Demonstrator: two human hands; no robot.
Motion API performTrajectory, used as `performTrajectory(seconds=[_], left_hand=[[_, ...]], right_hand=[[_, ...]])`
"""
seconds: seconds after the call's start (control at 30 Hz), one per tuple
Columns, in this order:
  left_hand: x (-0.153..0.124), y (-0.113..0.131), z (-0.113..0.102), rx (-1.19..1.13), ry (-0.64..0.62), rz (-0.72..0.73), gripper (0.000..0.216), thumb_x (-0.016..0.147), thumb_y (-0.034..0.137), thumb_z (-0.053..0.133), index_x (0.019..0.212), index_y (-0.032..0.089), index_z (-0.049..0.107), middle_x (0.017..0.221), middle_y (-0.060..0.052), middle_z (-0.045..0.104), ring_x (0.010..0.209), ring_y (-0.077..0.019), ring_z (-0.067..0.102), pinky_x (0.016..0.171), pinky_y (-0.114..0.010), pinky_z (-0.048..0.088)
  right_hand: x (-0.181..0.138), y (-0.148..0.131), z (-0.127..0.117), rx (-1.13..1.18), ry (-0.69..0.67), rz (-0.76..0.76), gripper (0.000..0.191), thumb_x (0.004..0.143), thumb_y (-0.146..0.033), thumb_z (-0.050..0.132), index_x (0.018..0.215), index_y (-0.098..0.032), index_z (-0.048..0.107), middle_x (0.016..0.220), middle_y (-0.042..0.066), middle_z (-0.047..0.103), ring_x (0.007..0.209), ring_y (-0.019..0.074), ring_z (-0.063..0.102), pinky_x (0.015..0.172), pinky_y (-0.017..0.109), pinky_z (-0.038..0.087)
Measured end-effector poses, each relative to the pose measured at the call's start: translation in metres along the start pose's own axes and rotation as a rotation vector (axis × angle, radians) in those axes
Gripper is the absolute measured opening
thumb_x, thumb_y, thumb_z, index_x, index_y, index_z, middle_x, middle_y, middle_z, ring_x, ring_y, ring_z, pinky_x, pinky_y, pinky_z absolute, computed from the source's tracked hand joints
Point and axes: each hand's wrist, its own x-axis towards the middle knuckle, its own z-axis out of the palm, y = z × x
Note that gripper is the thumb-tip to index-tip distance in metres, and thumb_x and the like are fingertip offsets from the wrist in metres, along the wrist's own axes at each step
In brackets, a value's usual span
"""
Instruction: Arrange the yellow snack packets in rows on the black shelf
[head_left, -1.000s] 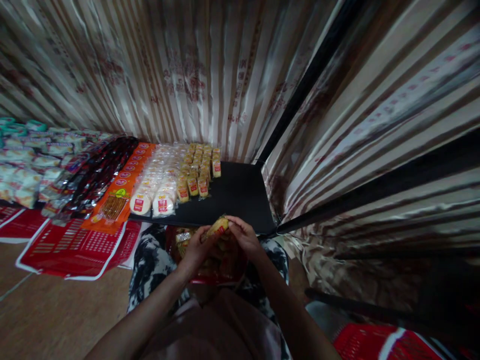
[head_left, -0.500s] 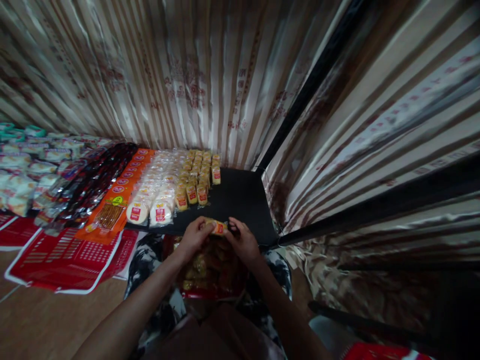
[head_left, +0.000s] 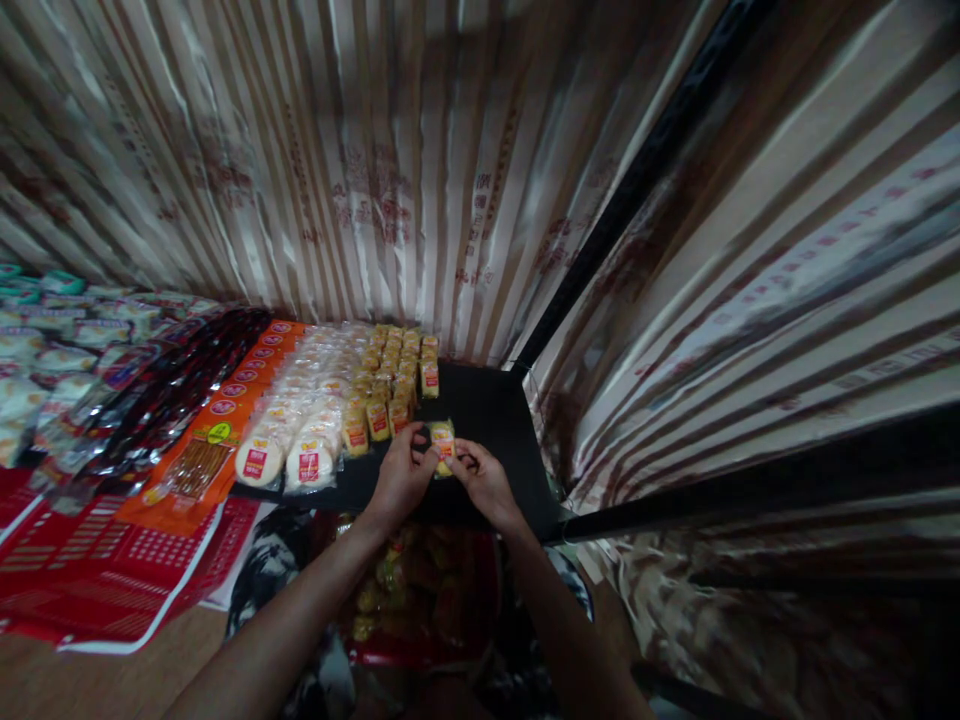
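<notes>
My left hand (head_left: 402,480) and my right hand (head_left: 484,483) both pinch a small yellow snack packet (head_left: 442,443) with a red label, holding it over the black shelf surface (head_left: 487,420). The packet hangs just right of the near end of the rows of like yellow packets (head_left: 390,375). Below my forearms, on my lap, sits a red basket (head_left: 427,600) with more yellow packets inside.
Round white packaged cakes (head_left: 300,440), orange packets (head_left: 217,430) and dark packets (head_left: 150,400) lie in rows to the left. Red baskets (head_left: 90,570) hang along the shelf front. Striped shiny curtains (head_left: 375,170) close the back and right side, with a black post (head_left: 622,210) in the corner.
Both hands have lifted the yellow packet from above the lap basket and carried it forward onto the black shelf, beside the rows. The view has tilted down a little.
</notes>
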Motion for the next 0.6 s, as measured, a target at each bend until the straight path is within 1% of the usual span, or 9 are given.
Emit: performTrajectory(seconds=[0.03,0.1,0.2,0.3,0.37,0.47,0.6], left_hand=[[0.0,-0.001,0.007,0.005,0.055,0.023,0.04,0.076,0.026,0.052,0.114,0.015,0.049,0.104,-0.009,0.058,0.069,-0.0104,0.058,0.069,-0.026,0.048],[0.001,-0.004,0.018,0.016,0.097,0.066,0.036,0.076,0.021,0.051,0.112,0.015,0.051,0.11,-0.01,0.056,0.078,-0.0126,0.059,0.077,-0.029,0.049],[0.008,-0.006,0.03,0.013,0.081,0.092,0.033,0.079,0.02,0.046,0.111,0.016,0.053,0.112,-0.011,0.056,0.088,-0.0157,0.059,0.088,-0.034,0.046],[0.022,-0.008,0.035,0.002,0.073,0.058,0.034,0.08,0.019,0.044,0.113,0.014,0.052,0.117,-0.013,0.054,0.102,-0.0196,0.056,0.094,-0.038,0.043],[0.032,-0.009,0.037,-0.025,0.062,0.025,0.035,0.081,0.019,0.043,0.115,0.015,0.051,0.121,-0.013,0.052,0.112,-0.0216,0.05,0.094,-0.039,0.045],[0.044,-0.011,0.04,-0.068,0.05,-0.002,0.037,0.082,0.02,0.04,0.118,0.015,0.049,0.127,-0.013,0.049,0.12,-0.023,0.045,0.094,-0.04,0.045],[0.055,-0.014,0.044,-0.091,0.048,-0.007,0.039,0.083,0.02,0.039,0.121,0.015,0.047,0.131,-0.013,0.046,0.123,-0.0224,0.041,0.1,-0.041,0.039]], right_hand=[[0.01,0.004,0.003,0.007,0.036,0.009,0.029,0.071,-0.035,0.059,0.095,-0.019,0.065,0.081,0.002,0.062,0.062,0.0107,0.053,0.059,0.023,0.047],[0.031,0.01,0.009,0.008,0.098,0.022,0.028,0.072,-0.036,0.058,0.093,-0.019,0.064,0.08,0.002,0.063,0.064,0.012,0.056,0.062,0.025,0.048],[0.059,0.012,0.016,-0.053,0.157,0.04,0.03,0.073,-0.036,0.057,0.098,-0.02,0.061,0.081,0.001,0.063,0.064,0.0126,0.057,0.065,0.027,0.049],[0.079,0.008,0.023,-0.144,0.173,0.042,0.033,0.074,-0.035,0.056,0.104,-0.021,0.058,0.083,0.0,0.062,0.066,0.013,0.057,0.068,0.028,0.049],[0.088,0.004,0.027,-0.205,0.179,0.034,0.033,0.075,-0.034,0.055,0.106,-0.021,0.057,0.085,0.001,0.062,0.069,0.0135,0.057,0.071,0.029,0.048],[0.098,0.002,0.032,-0.281,0.191,0.014,0.031,0.076,-0.03,0.054,0.106,-0.021,0.058,0.089,0.002,0.061,0.073,0.0141,0.057,0.074,0.029,0.047],[0.103,0.006,0.039,-0.307,0.188,-0.024,0.029,0.077,-0.027,0.051,0.104,-0.021,0.059,0.09,0.004,0.06,0.073,0.0146,0.056,0.073,0.029,0.046]])
